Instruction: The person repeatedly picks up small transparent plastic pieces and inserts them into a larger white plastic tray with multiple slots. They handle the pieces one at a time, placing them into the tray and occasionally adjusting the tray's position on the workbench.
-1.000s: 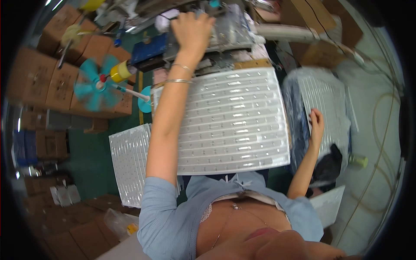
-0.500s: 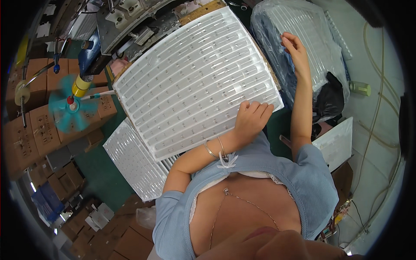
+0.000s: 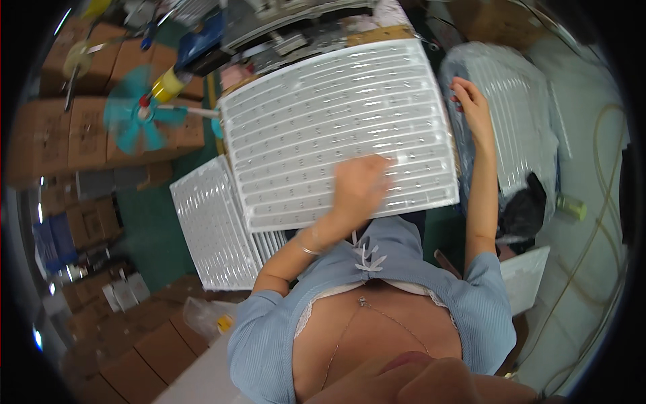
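Observation:
In front of me lies a large white ribbed plastic tray (image 3: 296,148), with long parallel channels and rows of small marks or parts in them. Clear shiny strips, perhaps thin tubes or film, glint along the channels. My left hand (image 3: 363,185) is over the tray's near part, smeared by motion, so its fingers and anything in them cannot be made out. My right hand (image 3: 473,108) is raised beyond the tray's right edge, beside a stack of similar trays in clear plastic (image 3: 508,114). Its fingers are loosely bent and apart, and nothing shows in them.
Another ribbed white tray (image 3: 212,229) lies lower left. A teal fan (image 3: 142,114) spins at the left, before stacked cardboard boxes (image 3: 87,135). Machinery (image 3: 289,44) stands behind the main tray. On the right are a black bag (image 3: 525,209) and a greenish jar (image 3: 572,207).
My left hand has moved left, away from the tray's near right corner. My right hand stays raised beside the wrapped stack, its fingers a little more bent. The whole view has shifted and turned.

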The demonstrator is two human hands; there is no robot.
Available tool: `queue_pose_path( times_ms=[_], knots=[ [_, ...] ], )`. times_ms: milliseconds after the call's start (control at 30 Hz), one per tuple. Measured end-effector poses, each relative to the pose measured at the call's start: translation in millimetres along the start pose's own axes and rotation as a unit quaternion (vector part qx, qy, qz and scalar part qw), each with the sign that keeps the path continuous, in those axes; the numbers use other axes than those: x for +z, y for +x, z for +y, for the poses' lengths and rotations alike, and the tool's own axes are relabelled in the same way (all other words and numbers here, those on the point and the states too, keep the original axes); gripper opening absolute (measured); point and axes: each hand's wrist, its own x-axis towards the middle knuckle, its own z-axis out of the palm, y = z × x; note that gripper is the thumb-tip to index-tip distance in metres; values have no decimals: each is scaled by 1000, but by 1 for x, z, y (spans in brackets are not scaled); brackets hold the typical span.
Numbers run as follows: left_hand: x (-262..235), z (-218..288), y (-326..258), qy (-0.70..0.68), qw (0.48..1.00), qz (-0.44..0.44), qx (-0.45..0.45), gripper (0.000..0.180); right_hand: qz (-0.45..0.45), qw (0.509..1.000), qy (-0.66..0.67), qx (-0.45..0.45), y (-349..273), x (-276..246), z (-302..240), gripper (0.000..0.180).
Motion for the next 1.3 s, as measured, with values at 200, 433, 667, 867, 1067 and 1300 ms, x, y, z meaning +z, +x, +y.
queue_pose_path(
  times_ms=[200,433,667,867,1067,1300],
  knots=[
    [-132,-160,-44,157,868,292,-371,20,-54,995,-84,21,40,22,10,30],
    [-137,-227,-85,-99,851,231,-461,18,-67,995,-69,-19,65,26,29,27],
    [-147,-232,-76,-196,815,227,-495,18,-72,995,-69,-12,67,31,18,26],
    [-147,-196,-17,166,913,168,-332,24,-66,996,-60,-16,64,26,22,29],
    [-81,-175,74,239,960,97,-113,33,-4,999,-52,0,41,8,18,30],
    [-71,-190,98,317,948,26,-6,26,99,993,-23,58,-15,-2,-4,30]
  ],
)
